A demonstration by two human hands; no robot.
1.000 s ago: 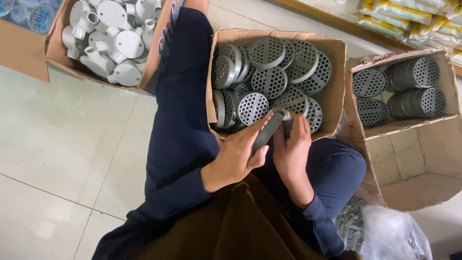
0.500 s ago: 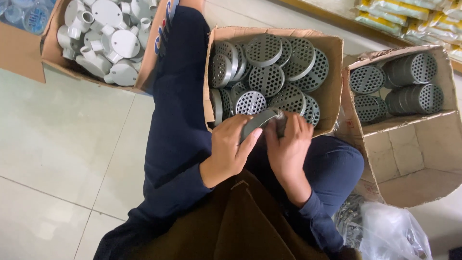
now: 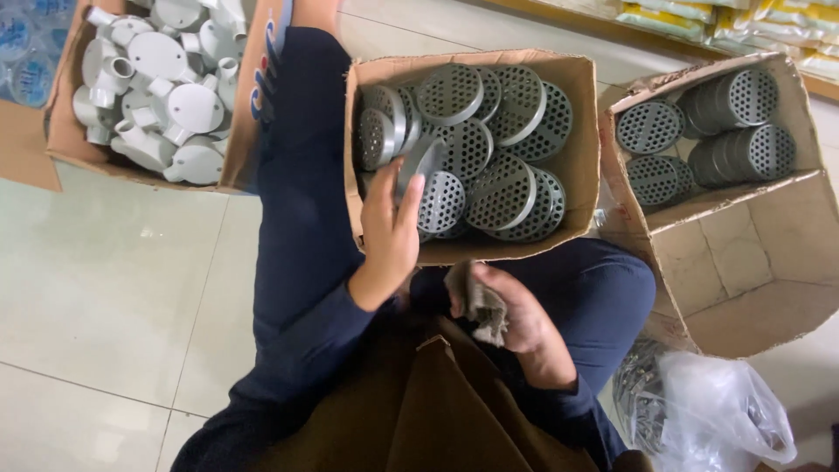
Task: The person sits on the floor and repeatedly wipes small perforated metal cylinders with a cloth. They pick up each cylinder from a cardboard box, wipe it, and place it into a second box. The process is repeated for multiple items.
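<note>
- A grey perforated disc (image 3: 418, 168) is in the left hand (image 3: 391, 232), tilted on edge, so its rim faces the camera more than its holed face does. It sits at the near left inside the middle cardboard box (image 3: 584, 149), just above the box's front wall.
- The left hand reaches over that front wall; its fingers close around the disc's lower edge, thumb on one side and fingertips on the other.
- The right hand (image 3: 516, 315) rests low over the lap, near the box's front wall but apart from it. It is curled shut on a crumpled grey-brown cloth (image 3: 479, 301).
- The middle box is filled with more grey perforated discs (image 3: 498, 188), overlapping and leaning on each other.
- To the right, a second open box (image 3: 743, 253) holds rows of the same discs stacked on edge (image 3: 738, 131) in its far half.
- At upper left, a third box (image 3: 61, 131) holds pale grey round pipe fittings (image 3: 175, 100).
- A clear plastic bag (image 3: 725, 415) lies on the tiled floor (image 3: 105, 288) at lower right.
- The person wears dark blue trousers and sleeves.
</note>
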